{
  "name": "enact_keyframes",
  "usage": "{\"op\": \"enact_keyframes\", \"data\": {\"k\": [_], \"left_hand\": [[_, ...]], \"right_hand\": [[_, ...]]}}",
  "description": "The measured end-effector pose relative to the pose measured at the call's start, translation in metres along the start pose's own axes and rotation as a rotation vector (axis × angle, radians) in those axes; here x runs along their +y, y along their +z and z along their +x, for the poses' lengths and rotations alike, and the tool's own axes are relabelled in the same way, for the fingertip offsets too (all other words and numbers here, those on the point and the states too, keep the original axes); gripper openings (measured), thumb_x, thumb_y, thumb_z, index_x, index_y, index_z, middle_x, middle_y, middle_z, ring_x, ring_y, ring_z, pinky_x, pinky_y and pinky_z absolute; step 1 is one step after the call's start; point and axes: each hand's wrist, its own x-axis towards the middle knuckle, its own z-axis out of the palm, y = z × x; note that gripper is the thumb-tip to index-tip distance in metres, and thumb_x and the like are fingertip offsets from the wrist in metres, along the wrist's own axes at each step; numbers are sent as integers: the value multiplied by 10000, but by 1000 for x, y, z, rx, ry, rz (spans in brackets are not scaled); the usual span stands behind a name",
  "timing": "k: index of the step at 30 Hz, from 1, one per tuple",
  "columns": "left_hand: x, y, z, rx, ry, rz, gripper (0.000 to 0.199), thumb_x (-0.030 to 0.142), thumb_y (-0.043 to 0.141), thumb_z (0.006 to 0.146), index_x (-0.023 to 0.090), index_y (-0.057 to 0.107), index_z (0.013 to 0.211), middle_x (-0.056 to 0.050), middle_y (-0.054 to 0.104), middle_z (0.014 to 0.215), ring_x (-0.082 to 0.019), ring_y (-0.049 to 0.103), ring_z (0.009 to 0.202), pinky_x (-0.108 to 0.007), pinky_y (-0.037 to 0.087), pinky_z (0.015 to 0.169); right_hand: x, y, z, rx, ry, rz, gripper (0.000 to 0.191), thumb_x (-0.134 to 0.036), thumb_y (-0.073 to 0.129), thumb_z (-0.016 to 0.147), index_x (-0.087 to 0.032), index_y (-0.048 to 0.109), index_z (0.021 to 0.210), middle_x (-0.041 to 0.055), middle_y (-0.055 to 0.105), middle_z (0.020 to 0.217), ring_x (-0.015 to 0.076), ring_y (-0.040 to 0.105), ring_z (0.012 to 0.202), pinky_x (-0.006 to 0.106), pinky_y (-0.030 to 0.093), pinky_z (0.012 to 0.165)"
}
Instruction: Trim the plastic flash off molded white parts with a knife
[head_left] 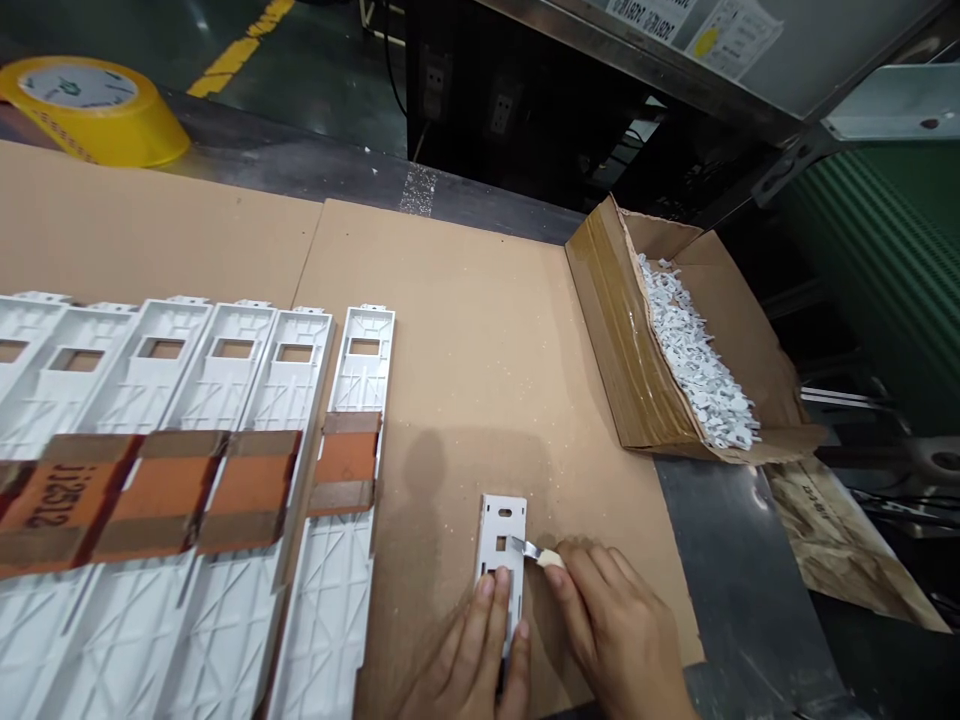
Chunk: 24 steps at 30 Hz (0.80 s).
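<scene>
A small white plastic plate with slots and a square hole lies on the cardboard in front of me. My left hand grips its near part, fingers on top and thumb along the right edge. Between the fingers of my right hand is a small knife with a pale handle. Its metal blade reaches over the plate beside the square hole. The plate's near end is partly hidden by my left hand.
Long white plastic panels lie at left, with orange-brown blocks across them. An open cardboard box of white plastic scraps stands at right. Yellow tape sits at the far left, on the cardboard sheet's far side.
</scene>
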Motion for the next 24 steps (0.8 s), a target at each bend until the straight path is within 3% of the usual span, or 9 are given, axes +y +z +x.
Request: {"op": "enact_keyframes", "data": {"k": [6, 12, 17, 24], "left_hand": [[6, 2, -4, 18, -75, -8, 246, 149, 417, 817, 130, 610, 966, -169, 688, 1023, -259, 609, 1067, -375, 303, 1063], [6, -4, -1, -17, -77, -25, 234, 140, 437, 806, 124, 628, 941, -179, 691, 997, -264, 634, 1015, -379, 278, 1075], [4, -8, 0, -111, -82, -43, 233, 143, 487, 797, 122, 621, 987, -182, 672, 1059, -268, 611, 1059, -376, 272, 1079], [4, 2, -4, 23, -43, -17, 234, 116, 429, 813, 100, 624, 941, -208, 680, 1004, -287, 632, 1015, -404, 309, 1055]], "right_hand": [[-3, 2, -1, 6, 25, -84, 331, -342, 344, 992, -230, 565, 773, 1, 573, 680, 169, 529, 642, 272, 314, 611], [-2, 5, -3, -18, 9, -110, 292, -353, 371, 983, -236, 566, 800, -5, 573, 684, 168, 535, 646, 272, 306, 612], [-2, 5, -2, -9, -5, -140, 301, -363, 370, 983, -237, 566, 792, -7, 566, 671, 170, 529, 638, 273, 295, 603], [-2, 4, -1, -3, -14, -151, 330, -372, 358, 986, -236, 577, 780, -4, 562, 654, 172, 530, 631, 277, 294, 604]]}}
